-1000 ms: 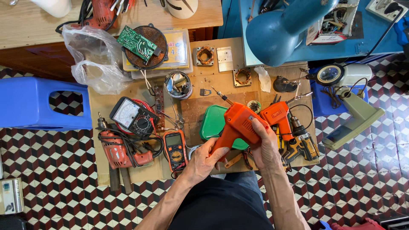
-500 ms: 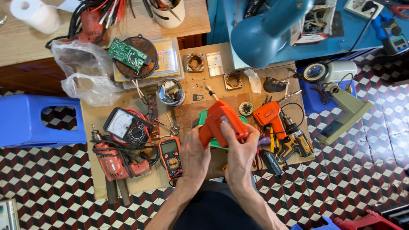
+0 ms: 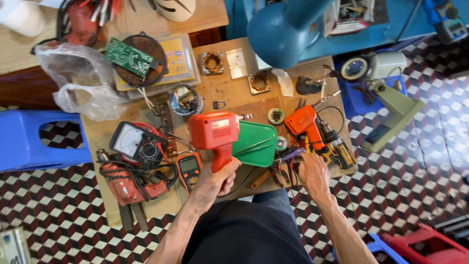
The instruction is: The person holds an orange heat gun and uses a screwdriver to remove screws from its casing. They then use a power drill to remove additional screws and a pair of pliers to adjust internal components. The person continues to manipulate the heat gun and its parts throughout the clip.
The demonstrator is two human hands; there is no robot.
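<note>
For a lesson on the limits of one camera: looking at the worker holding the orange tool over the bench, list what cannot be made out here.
- Head view: the orange tool hides its own front end and part of the green tray.
- Left hand covers the handle's base; any cord there is unseen.
- Right hand hides whatever its fingertips touch among the small tools.
- The blue lamp shade covers the bench behind it.
- Meter dial markings are too small.
</note>
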